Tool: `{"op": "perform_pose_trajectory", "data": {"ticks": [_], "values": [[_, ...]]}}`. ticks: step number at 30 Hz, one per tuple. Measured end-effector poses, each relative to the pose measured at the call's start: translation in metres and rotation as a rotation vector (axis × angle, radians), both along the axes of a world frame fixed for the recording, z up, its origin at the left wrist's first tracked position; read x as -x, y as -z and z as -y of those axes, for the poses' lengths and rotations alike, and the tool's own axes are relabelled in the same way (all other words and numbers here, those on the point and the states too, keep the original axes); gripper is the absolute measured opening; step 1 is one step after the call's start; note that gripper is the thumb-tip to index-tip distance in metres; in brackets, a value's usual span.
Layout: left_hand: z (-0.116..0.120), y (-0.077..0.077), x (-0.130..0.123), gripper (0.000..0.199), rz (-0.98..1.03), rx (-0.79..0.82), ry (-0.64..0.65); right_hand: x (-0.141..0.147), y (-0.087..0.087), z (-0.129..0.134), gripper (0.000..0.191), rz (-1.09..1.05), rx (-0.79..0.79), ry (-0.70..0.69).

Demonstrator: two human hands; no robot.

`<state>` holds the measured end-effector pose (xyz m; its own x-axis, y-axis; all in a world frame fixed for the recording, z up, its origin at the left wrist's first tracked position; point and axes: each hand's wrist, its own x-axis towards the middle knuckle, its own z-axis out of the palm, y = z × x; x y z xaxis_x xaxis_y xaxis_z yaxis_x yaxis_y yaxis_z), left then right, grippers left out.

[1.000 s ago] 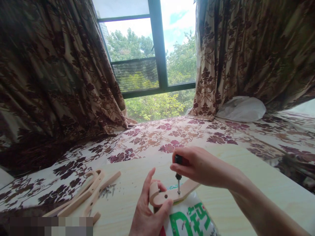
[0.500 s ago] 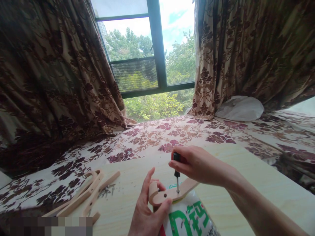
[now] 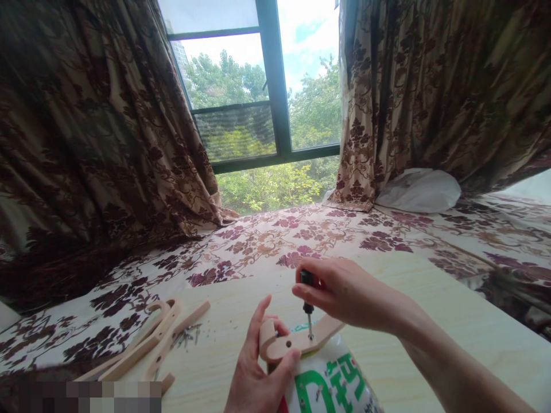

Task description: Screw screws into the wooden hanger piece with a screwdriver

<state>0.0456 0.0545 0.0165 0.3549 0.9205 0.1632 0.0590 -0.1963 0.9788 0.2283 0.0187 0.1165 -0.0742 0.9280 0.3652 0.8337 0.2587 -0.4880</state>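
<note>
A curved pale wooden piece with a dark hole lies across the top of a white bag or container with green lettering. My left hand grips the piece's rounded end, thumb on its front face. My right hand is closed round the black handle of a screwdriver. The screwdriver stands nearly upright, its tip at a screw in the wooden piece.
More curved wooden pieces lie on the pale board at the left, beside a small pile of screws. Behind are a floral cloth, curtains, a window and a white plastic bag.
My right hand and the screwdriver handle have shifted slightly left, while the tip stays at the same screw. My left hand holds the same place.
</note>
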Motion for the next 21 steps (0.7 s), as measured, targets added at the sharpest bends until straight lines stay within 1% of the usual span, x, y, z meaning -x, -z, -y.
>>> {"op": "perform_pose_trajectory", "data": {"ticks": [3, 5, 7, 10, 11, 12, 15, 17, 19, 21], "values": [[-0.0002, 0.0001, -0.0001, 0.067, -0.012, 0.003, 0.004, 0.0016, -0.0005, 0.0031, 0.010, -0.004, 0.005, -0.064], [-0.0001, 0.0000, -0.0002, 0.067, -0.019, 0.010, 0.002, 0.0017, -0.0004, 0.0039, 0.012, -0.011, 0.015, -0.082], [0.0002, -0.0004, -0.0004, 0.067, -0.012, 0.007, -0.004, 0.0009, 0.0004, 0.0021, 0.017, -0.022, 0.024, -0.052], [0.0011, -0.0015, -0.0006, 0.068, 0.008, 0.018, -0.001, -0.0006, 0.0011, -0.0015, 0.021, -0.011, 0.027, 0.049], [0.0013, -0.0019, -0.0006, 0.068, 0.010, 0.027, 0.002, -0.0008, 0.0008, -0.0018, 0.021, -0.004, 0.021, 0.064], [0.0015, -0.0023, -0.0006, 0.068, 0.008, 0.033, 0.005, -0.0009, 0.0003, -0.0012, 0.019, 0.002, 0.014, 0.055], [0.0016, -0.0032, -0.0004, 0.068, -0.010, 0.024, 0.008, -0.0004, -0.0021, 0.0033, 0.010, -0.004, 0.011, -0.050], [0.0015, -0.0034, -0.0004, 0.067, -0.017, 0.012, 0.004, -0.0003, -0.0031, 0.0052, 0.009, -0.014, 0.021, -0.088], [0.0013, -0.0033, -0.0003, 0.067, -0.016, 0.004, -0.001, -0.0006, -0.0026, 0.0043, 0.013, -0.024, 0.030, -0.082], [0.0011, -0.0032, -0.0001, 0.066, -0.015, 0.005, 0.004, -0.0014, -0.0013, 0.0012, 0.018, -0.028, 0.032, -0.040]]}}
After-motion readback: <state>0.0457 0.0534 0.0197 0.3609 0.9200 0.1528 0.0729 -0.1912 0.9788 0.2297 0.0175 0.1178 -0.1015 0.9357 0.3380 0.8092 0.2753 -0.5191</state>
